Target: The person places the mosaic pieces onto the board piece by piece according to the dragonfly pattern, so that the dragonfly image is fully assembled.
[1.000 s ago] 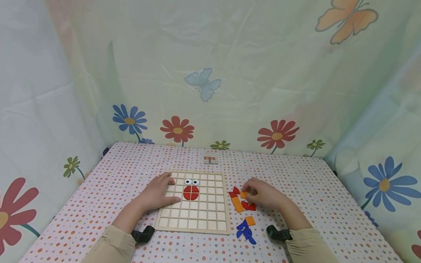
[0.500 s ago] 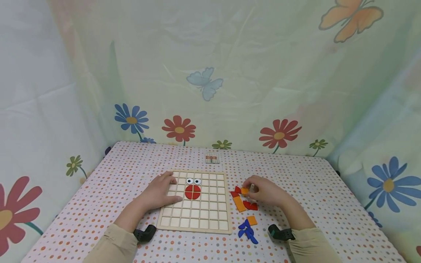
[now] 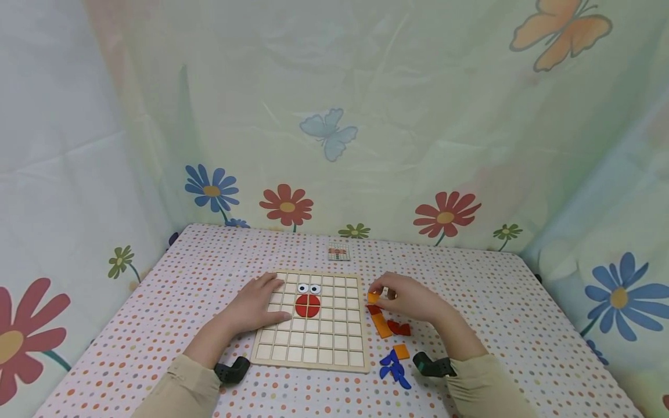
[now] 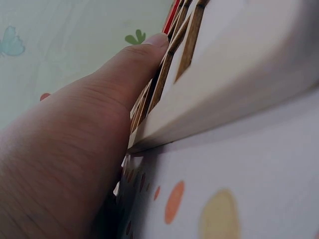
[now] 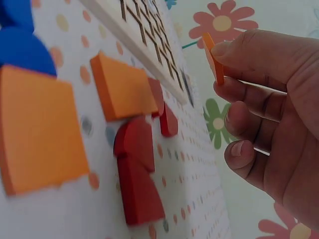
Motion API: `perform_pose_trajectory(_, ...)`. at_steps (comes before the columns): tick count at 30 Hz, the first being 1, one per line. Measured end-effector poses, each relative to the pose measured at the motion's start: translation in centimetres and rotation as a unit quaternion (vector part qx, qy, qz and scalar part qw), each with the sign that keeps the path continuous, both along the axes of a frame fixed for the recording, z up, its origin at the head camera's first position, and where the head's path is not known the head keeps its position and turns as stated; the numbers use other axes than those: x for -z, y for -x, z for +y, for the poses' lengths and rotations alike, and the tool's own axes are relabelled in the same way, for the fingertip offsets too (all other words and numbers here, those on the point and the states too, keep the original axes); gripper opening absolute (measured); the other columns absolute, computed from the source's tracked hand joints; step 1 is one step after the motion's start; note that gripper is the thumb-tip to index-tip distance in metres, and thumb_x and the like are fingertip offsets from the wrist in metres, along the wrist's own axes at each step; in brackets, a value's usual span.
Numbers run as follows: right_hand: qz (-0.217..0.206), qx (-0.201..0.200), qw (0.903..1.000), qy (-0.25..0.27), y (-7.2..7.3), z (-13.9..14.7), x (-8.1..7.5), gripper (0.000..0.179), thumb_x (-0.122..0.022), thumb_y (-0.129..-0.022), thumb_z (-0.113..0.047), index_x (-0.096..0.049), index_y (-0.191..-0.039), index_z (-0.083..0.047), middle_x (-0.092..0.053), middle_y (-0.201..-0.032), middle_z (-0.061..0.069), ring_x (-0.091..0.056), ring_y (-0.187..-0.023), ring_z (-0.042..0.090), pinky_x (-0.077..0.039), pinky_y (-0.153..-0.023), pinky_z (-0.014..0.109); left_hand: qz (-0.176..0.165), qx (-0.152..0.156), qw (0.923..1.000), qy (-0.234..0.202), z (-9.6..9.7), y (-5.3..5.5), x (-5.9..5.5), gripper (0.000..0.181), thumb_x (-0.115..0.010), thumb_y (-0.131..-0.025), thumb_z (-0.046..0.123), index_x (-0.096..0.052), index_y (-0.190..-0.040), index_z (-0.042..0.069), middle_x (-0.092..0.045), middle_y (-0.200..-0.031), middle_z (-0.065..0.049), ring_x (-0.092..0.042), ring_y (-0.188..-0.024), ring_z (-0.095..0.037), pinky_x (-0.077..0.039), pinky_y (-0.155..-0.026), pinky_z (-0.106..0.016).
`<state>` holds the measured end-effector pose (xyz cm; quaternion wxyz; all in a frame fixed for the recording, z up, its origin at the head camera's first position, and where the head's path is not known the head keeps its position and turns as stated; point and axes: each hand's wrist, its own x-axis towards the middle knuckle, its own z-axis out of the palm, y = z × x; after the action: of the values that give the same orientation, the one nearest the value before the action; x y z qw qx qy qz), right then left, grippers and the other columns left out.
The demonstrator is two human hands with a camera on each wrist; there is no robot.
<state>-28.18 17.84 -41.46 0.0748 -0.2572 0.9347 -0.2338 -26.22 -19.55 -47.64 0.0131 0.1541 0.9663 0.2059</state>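
In the head view a wooden grid board (image 3: 308,354) lies on the table. Its cells hold two eye tiles (image 3: 309,288) above a circle of red tiles (image 3: 308,306). My left hand (image 3: 253,307) rests on the board's left edge, its thumb (image 4: 142,57) lying over the frame in the left wrist view. Right of the board, my right hand (image 3: 410,297) pinches an orange square tile (image 5: 213,57) between thumb and index finger, raised off the table; the other fingers curl loosely. Beneath it lie red tiles (image 5: 137,169) and an orange rectangular tile (image 3: 381,325).
Nearer the front lie several blue tiles (image 3: 395,368) and another orange square tile (image 3: 400,351). A small pattern card (image 3: 338,251) lies behind the board on the dotted tablecloth (image 3: 251,247). A printed curtain (image 3: 334,75) hangs around the back and sides.
My right hand has picked the orange square tile up from among the red pieces and moved it left toward the board. My left hand keeps its place on the board.
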Motion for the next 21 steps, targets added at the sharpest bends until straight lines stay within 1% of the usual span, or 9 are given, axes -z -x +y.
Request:
perform_pose_trajectory(3,0.01,-0.017,0.9998,0.0,0.3,-0.9,-0.2,0.02,-0.073,-0.09,-0.025,-0.068,-0.109,-0.023,-0.06,-0.095,-0.008,-0.052,-0.076,0.012,-0.05,-0.062,0.022,-0.003,-0.002,1.0,0.006,0.0,-0.1,-0.1,0.092,-0.067,-0.081,0.067,-0.039,-0.152,0.015,-0.03,-0.16,-0.011,-0.028,-0.148,-0.04,-0.023,-0.121,-0.058)
perform_pose_trajectory(9,0.008,-0.045,0.9989,0.003,0.6,-3.3,-0.8,0.019,-0.071,-0.092,-0.024,-0.068,-0.11,-0.024,-0.061,-0.097,-0.007,-0.052,-0.076,0.011,-0.048,-0.061,0.024,-0.007,-0.004,0.9999,0.01,0.0,-0.1,-0.2,0.094,-0.066,-0.081,0.068,-0.038,-0.153,0.015,-0.028,-0.161,-0.011,-0.027,-0.148,-0.04,-0.023,-0.121,-0.058)
perform_pose_trajectory(15,0.009,-0.072,0.9974,0.004,1.0,-6.2,-1.2,0.018,-0.071,-0.092,-0.024,-0.07,-0.111,-0.022,-0.064,-0.102,-0.008,-0.052,-0.08,0.011,-0.048,-0.069,0.025,-0.008,-0.003,1.0,0.005,0.0,0.1,-0.1,0.094,-0.066,-0.081,0.07,-0.038,-0.153,0.015,-0.028,-0.161,-0.011,-0.026,-0.148,-0.042,-0.024,-0.12,-0.06)
perform_pose_trajectory(21,-0.003,-0.089,0.9958,0.019,1.3,-8.8,-0.8,0.018,-0.07,-0.093,-0.024,-0.071,-0.111,-0.022,-0.066,-0.108,-0.008,-0.056,-0.088,0.01,-0.051,-0.078,0.028,-0.008,-0.001,1.0,0.002,0.0,0.1,-0.1,0.094,-0.065,-0.081,0.07,-0.039,-0.153,0.015,-0.028,-0.161,-0.011,-0.026,-0.148,-0.042,-0.024,-0.12,-0.06)
